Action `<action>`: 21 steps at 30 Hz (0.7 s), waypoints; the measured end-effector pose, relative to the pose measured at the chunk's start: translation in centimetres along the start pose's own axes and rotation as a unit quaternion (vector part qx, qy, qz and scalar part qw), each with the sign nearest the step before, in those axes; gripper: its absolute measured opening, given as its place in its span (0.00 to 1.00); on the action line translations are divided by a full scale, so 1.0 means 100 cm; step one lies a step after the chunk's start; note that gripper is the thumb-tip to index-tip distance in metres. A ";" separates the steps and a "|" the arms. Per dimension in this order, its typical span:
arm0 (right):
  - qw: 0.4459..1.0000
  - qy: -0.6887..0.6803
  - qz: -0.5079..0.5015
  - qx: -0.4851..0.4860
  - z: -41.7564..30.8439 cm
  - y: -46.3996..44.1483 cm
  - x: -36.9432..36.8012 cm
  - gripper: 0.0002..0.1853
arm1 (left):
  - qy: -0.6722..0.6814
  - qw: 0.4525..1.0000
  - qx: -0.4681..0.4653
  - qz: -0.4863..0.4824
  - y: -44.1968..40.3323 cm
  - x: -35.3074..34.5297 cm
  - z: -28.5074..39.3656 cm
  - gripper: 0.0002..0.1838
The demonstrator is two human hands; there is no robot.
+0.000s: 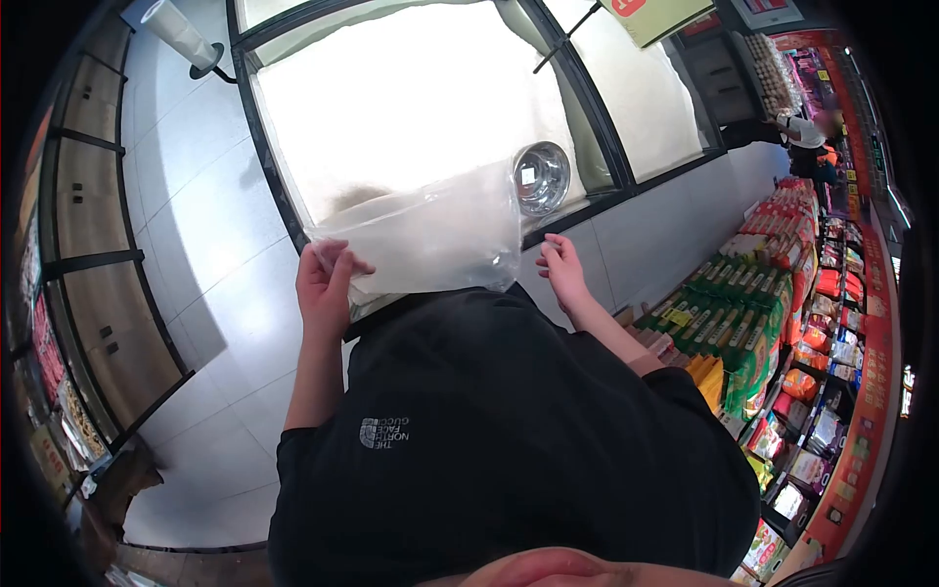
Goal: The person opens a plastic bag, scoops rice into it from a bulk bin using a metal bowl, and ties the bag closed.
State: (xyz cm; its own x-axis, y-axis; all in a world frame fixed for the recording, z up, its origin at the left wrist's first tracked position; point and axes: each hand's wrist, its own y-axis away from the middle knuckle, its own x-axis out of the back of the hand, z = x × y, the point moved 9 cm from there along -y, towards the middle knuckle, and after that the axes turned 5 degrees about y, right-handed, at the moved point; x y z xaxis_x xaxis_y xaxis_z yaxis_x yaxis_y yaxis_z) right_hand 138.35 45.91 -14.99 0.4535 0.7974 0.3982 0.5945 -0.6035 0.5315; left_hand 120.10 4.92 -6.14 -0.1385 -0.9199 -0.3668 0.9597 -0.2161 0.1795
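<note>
Facing a dark-framed bin (264, 142), you have a clear plastic bag (440, 235) spread across its near side.
White contents (411, 108) fill much of the bin ahead of you, and the bag lies slack between them and your body, partly covering them from view. Just past the bag's right edge, a shiny metal bowl (543, 184) sits in the near right corner. Your left hand (325, 284) pinches the bag's left edge, fingers narrow on the film; your right hand (564, 272) is near the opposite edge, apart from it, fingers loosely bent and holding nothing you can see.
</note>
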 end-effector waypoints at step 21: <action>0.779 0.194 -0.202 0.561 -0.269 0.165 -0.084 0.07 | -0.601 0.748 -0.201 -0.199 0.043 -0.046 0.117 0.10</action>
State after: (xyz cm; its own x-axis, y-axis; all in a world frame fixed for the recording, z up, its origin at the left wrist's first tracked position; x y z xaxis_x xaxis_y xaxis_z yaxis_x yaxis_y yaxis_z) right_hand 126.45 29.38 10.56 -0.0270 0.7324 0.6803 0.9413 0.2477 -0.2293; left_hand 122.00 4.41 7.01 -0.3199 -0.4907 0.8105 0.7466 -0.6572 -0.1032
